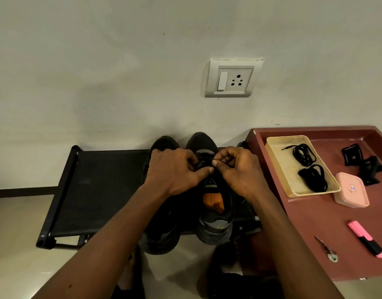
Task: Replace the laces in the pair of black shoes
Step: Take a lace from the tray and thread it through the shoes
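Observation:
Two black shoes stand side by side on a low black rack (95,190), toes toward the wall. The right shoe (215,225) has a grey heel and an orange insole showing. The left shoe (162,238) is mostly hidden under my forearm. Both hands work over the right shoe's lacing area. My left hand (175,171) pinches the black lace (204,159) with thumb and fingers. My right hand (237,171) has its fingers curled around the same lace, close to the left thumb. Two coiled black laces (304,154) (314,176) lie in a beige tray (278,152).
A maroon table (315,234) stands at the right, holding the tray, a pink box (352,189), black clips (362,162), a pink highlighter (366,238) and a key (328,250). A wall socket (233,78) sits above. Pale floor lies to the left.

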Motion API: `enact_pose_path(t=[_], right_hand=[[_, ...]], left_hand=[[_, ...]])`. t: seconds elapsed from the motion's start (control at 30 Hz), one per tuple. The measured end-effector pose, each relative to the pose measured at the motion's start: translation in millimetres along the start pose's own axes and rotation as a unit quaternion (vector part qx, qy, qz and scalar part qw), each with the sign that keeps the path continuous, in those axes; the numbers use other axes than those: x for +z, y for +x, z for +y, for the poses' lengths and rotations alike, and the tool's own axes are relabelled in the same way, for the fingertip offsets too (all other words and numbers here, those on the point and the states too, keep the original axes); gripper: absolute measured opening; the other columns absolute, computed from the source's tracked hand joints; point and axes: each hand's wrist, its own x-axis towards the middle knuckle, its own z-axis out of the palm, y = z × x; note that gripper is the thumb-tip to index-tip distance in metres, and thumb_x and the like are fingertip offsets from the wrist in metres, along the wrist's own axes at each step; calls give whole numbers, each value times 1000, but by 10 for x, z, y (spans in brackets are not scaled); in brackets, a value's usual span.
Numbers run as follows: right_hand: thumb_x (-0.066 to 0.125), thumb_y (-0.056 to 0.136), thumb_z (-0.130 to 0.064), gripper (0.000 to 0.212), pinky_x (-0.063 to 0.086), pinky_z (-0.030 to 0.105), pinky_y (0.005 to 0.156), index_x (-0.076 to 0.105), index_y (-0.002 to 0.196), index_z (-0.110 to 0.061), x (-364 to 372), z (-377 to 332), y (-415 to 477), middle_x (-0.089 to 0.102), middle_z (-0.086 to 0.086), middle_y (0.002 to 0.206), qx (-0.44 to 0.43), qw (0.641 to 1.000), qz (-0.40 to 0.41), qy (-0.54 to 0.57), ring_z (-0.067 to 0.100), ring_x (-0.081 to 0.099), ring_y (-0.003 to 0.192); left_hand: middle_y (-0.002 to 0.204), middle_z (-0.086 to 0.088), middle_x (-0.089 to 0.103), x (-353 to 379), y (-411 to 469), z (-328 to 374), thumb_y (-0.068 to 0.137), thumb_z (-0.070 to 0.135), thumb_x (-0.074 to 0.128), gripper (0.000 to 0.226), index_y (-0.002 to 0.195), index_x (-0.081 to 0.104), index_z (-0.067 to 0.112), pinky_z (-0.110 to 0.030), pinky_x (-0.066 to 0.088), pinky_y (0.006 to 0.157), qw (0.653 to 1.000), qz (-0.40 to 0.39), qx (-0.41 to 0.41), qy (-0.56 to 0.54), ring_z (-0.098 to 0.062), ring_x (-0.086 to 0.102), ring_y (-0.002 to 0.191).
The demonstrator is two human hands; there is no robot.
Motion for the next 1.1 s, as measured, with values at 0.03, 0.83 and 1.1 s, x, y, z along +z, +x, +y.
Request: enact_pose_path(t=[0.03,0.83,1.1], right_hand=[[76,94,-21,12,47,9,65,71,89,-32,2,4,2,69,-12,83,7,1000,-3,-3,-9,64,83],[73,94,-21,12,45,17,64,73,85,-30,205,-95,-55,64,-15,84,10,984,-10,-180,2,62,78],[69,94,-21,10,44,21,64,74,89,-28,283,-109,-93,65,-11,84,11,979,10,-204,8,63,81]], left_hand=[[75,17,70,7,-3,10,75,92,37,70,99,73,37,-42,42,94,999,-17,3,30,-4,65,78],[73,16,74,2,3,-73,84,57,70,29,96,80,33,-41,61,84,993,-54,-21,-100,-1,68,69],[84,11,77,-4,-13,-72,86,55,69,31,101,80,29,-39,61,84,994,-52,-10,-98,-4,70,76]])
